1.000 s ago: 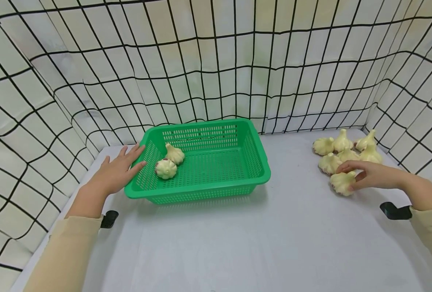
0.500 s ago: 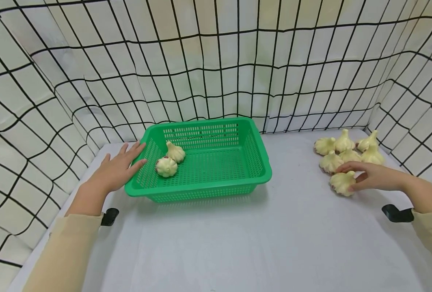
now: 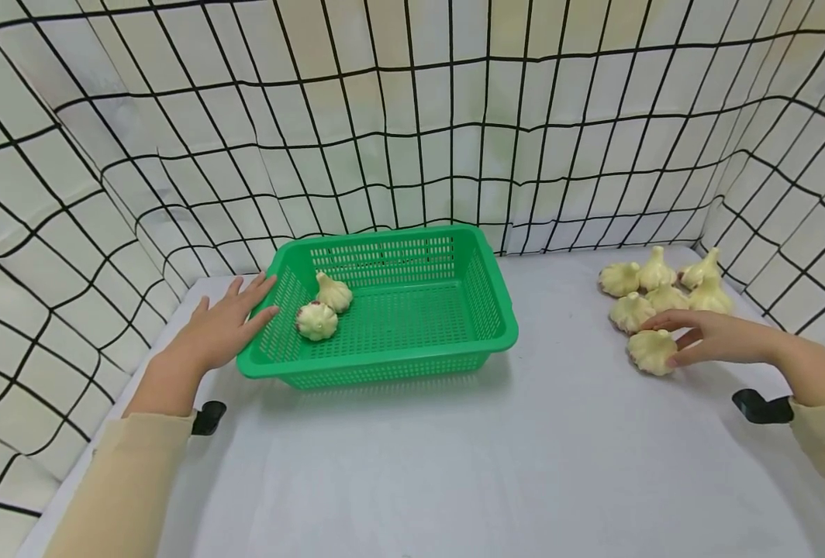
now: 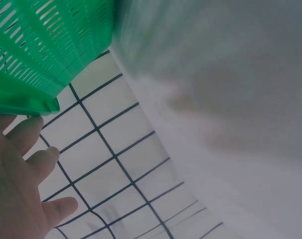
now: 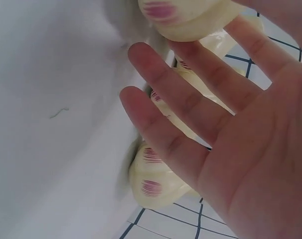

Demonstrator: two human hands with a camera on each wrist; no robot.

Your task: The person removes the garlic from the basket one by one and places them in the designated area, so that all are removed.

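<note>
My left hand (image 3: 226,329) rests with fingers spread on the left rim of a green plastic basket (image 3: 384,358). In the left wrist view, its fingertips (image 4: 35,122) touch the basket's edge from below. Two garlic bulbs (image 3: 317,321) lie inside at the basket's left end. Over on the right, my right hand (image 3: 723,336) pinches a garlic bulb (image 3: 651,353) between thumb and fingers, low at the table. The right wrist view has this garlic bulb (image 5: 186,20) at the top, with the other fingers (image 5: 166,132) extended past it. Several more garlic bulbs (image 3: 619,279) cluster just behind that hand.
A white table (image 3: 412,465) carries everything. Black wire mesh (image 3: 412,139) over white sheeting rises at the back and both sides, close behind the basket and the garlic cluster. Dark wrist-worn devices (image 3: 761,407) show at both sleeves.
The garlic bulb in my right hand has tilted slightly, so its stem shows less. The left hand and the basket stay put.
</note>
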